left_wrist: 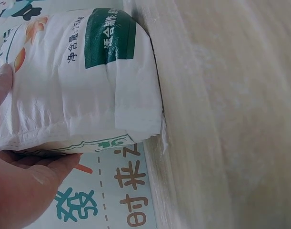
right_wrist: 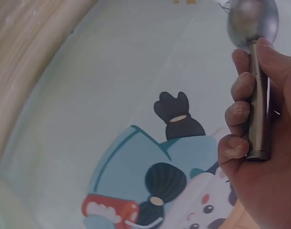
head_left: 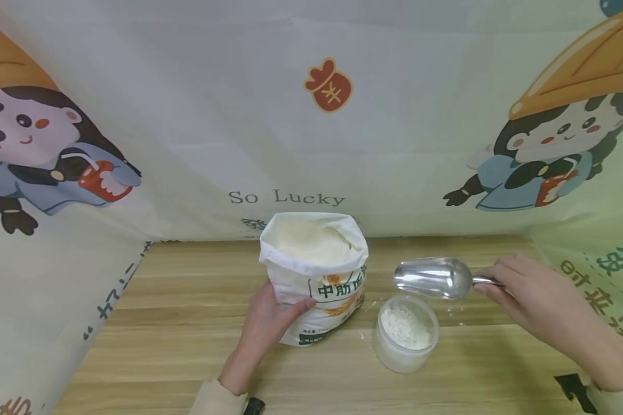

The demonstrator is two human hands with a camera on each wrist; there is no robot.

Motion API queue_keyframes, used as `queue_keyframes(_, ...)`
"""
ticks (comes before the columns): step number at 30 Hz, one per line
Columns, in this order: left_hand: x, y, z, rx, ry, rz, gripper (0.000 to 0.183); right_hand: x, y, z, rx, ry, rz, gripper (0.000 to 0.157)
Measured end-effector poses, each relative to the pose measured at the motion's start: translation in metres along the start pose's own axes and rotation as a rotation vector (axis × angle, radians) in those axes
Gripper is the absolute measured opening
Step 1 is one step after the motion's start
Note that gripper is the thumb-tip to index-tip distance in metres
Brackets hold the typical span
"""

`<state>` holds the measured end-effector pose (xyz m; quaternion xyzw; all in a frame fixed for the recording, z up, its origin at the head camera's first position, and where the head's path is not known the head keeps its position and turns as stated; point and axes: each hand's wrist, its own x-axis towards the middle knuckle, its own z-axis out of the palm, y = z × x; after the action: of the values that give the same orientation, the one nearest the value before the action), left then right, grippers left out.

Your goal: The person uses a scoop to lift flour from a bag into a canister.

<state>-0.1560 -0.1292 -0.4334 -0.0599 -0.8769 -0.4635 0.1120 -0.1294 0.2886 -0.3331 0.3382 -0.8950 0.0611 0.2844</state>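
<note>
An open white flour bag (head_left: pixel 311 288) stands upright on the table, its rim spread and pale flour showing inside. My left hand (head_left: pixel 270 317) grips the bag's lower left side, thumb across the printed front; in the left wrist view the other fingers reach round the bag's side (left_wrist: pixel 74 95). In my right hand (head_left: pixel 529 294) is a metal scoop (head_left: pixel 433 278), its bowl pointing left and its bare shiny inside showing. Fingers wrap the scoop's handle (right_wrist: pixel 258 114) in the right wrist view. Just below the scoop's bowl in the head view, a clear round tub (head_left: pixel 405 357) holds white flour.
Specks of flour lie on the wooden table (head_left: pixel 187 323) around the tub. A pale printed cloth (head_left: pixel 213 115) with cartoon figures hangs behind and along both sides of the table.
</note>
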Motion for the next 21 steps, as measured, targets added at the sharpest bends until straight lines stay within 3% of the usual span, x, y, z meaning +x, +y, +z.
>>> queue_keyframes(5,-0.001,0.001,0.000,0.002,0.001,-0.007,0.063,0.006,-0.001,0.000,0.055,-0.045,0.091,0.012)
queue_keyframes(16,-0.001,0.003,-0.001,-0.003,-0.005,-0.017,0.062,0.031,-0.010,0.007,0.144,0.033,0.105,0.007)
queue_keyframes(21,-0.001,0.002,-0.002,-0.011,-0.007,-0.006,0.060,0.050,-0.019,0.008,0.136,0.011,0.142,0.009)
